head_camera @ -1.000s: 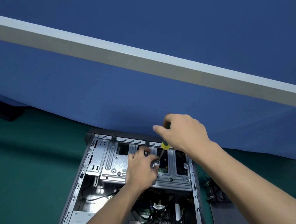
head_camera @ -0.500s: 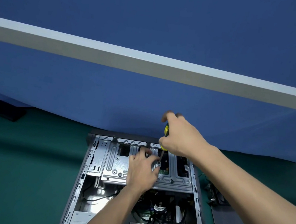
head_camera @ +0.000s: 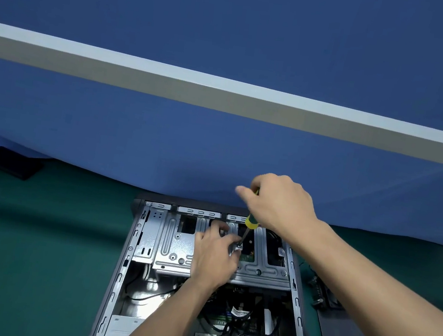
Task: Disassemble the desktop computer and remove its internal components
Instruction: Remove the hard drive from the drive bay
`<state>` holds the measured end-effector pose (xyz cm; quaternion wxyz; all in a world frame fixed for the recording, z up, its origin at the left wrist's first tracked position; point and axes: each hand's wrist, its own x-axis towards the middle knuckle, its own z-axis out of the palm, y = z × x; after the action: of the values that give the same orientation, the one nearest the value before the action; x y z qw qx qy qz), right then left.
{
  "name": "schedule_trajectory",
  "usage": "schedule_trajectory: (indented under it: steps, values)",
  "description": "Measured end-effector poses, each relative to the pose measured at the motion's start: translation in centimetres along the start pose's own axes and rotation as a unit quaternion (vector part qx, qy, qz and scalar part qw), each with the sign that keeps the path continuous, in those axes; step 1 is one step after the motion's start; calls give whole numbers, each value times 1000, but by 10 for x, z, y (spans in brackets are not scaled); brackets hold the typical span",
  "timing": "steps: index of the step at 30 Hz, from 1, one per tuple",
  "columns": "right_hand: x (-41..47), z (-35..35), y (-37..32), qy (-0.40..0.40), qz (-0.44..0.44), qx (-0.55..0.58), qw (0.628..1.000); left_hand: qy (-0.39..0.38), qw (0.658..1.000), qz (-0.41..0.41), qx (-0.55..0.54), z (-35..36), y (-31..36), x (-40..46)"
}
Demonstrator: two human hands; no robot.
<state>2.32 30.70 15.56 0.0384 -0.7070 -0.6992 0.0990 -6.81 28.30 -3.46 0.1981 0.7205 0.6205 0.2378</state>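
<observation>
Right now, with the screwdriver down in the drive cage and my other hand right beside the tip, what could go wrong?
The screwdriver tip sits right against the left hand fingers on the drive cage; a slip could jab them. A freed screw could fall among the cables below. The right hand holds the handle at a slant, so the tip may cam out.

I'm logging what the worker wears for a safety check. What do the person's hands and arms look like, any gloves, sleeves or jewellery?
Both are bare. The left hand and right hand wear no gloves, and no ring, watch or wrist strap shows. Both forearms are uncovered as far as the picture's edge, with no sleeve in view.
</observation>
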Motion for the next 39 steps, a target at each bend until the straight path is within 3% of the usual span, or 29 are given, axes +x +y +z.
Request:
schedule_trajectory:
  steps: [5, 7, 12, 15, 19, 23, 27, 32, 35, 39]
  values:
    - [-2, 0, 1, -35, -4, 12, 999, -4, 1000, -4, -4, 0, -1, 0]
    - [0, 0, 3, -20, 7, -24, 999, -7, 1000, -4, -3, 0, -1, 0]
    - [2, 5, 8, -2, -18, 38, 999, -11, 1000, -6, -11, 1, -2, 1]
    - [2, 2, 8, -28, -18, 24, 999, -8, 1000, -10, -11, 1, -2, 1]
    - [4, 3, 9, 2, -17, 27, 999, -8, 1000, -9, -7, 2, -3, 1]
    - [5, 1, 7, -60, -44, 37, 997, -15, 1000, -10, -4, 2, -3, 1]
    - [7, -1, 9, -32, -17, 0, 999, -13, 1000, -6, 2, 2, -2, 2]
    - [4, -2, 12, -88, -31, 41, 995, -8, 1000, -8, -4, 1, -2, 2]
    - [2, -1, 13, -38, -12, -13, 999, -7, 1000, -5, 2, 2, -2, 2]
    - [-1, 0, 21, -52, -40, 50, 997, -1, 1000, -8, -2, 1, -1, 2]
